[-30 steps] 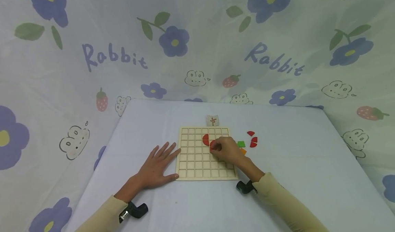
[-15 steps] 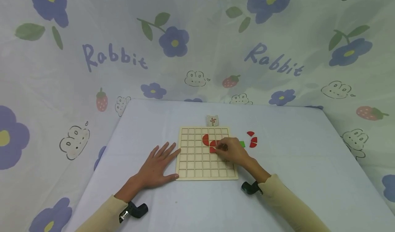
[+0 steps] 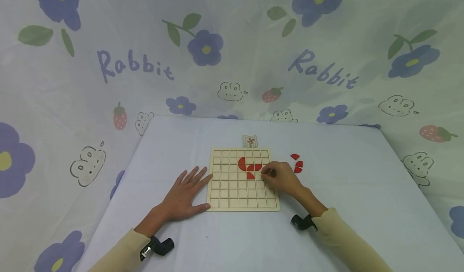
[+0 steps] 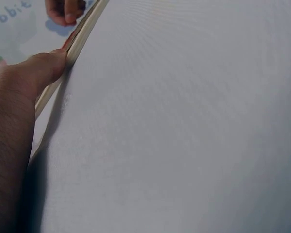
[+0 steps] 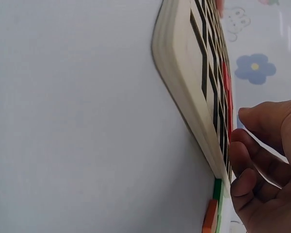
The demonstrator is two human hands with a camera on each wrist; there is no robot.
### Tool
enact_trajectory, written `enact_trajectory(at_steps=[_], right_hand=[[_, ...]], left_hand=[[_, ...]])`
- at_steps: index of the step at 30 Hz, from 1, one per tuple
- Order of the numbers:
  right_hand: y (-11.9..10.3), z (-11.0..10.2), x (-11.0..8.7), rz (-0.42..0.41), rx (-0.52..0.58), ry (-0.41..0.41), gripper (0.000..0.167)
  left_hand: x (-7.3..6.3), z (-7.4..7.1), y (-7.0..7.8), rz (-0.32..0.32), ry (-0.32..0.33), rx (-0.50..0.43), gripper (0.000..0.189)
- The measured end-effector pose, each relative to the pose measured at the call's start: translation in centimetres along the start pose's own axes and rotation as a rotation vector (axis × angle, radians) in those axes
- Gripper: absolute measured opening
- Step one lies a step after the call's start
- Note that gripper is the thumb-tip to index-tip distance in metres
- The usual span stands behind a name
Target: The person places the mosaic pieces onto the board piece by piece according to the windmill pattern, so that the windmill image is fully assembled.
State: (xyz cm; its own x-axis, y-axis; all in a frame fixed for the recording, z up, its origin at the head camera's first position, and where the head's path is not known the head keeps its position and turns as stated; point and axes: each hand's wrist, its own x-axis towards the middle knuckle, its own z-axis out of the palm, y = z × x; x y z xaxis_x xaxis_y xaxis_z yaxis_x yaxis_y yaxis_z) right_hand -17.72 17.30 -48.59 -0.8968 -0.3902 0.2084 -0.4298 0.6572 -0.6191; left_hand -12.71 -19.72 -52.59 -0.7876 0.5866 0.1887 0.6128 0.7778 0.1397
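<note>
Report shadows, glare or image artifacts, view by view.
Head: soft light, no strong glare on the board; left wrist: fine moire-like ripples on the white cloth; right wrist: soft shadow on the white cloth beside the board.

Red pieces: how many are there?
8. On the board: a half-disc pair, a second pair to its right, a single piece below that. On the cloth, right: a far piece, a nearer pair. The right hand may hide others.

Red quarter-circle tiles (image 3: 241,167), pale gridded board (image 3: 224,193), green tile (image 5: 218,190), orange tile (image 5: 210,217), white worktop (image 3: 174,147), beige sleeves (image 3: 351,240), purple-flowered white backdrop (image 3: 239,42)
</note>
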Motion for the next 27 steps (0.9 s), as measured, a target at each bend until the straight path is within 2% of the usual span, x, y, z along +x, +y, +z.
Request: enact_trajectory(at_steps=[8, 13, 17, 22, 27], right_hand=[[1.1, -1.6, -0.9, 0.014, -0.080, 0.035, 0.010], [2.6, -2.8, -1.5, 0.069, -0.105, 0.056, 0.009], [3.9, -4.1, -1.6, 0.109, -0.183, 0.088, 0.008], [5.6, -5.8, -1.4, 0.198, -0.343, 0.112, 0.019], [7.0, -6.8, -1.1, 0.293, -0.403, 0.059, 0.036]], left_hand=[[0.0, 0.0, 0.1, 0.006, 0.010, -0.007, 0.089], [0.1, -0.1, 0.0, 0.010, 0.018, -0.007, 0.089], [0.1, -0.1, 0.0, 0.009, 0.015, -0.006, 0.089], [0.1, -0.1, 0.0, 0.008, 0.011, -0.007, 0.089], [0.1, -0.2, 0.1, -0.007, -0.005, -0.019, 0.089]])
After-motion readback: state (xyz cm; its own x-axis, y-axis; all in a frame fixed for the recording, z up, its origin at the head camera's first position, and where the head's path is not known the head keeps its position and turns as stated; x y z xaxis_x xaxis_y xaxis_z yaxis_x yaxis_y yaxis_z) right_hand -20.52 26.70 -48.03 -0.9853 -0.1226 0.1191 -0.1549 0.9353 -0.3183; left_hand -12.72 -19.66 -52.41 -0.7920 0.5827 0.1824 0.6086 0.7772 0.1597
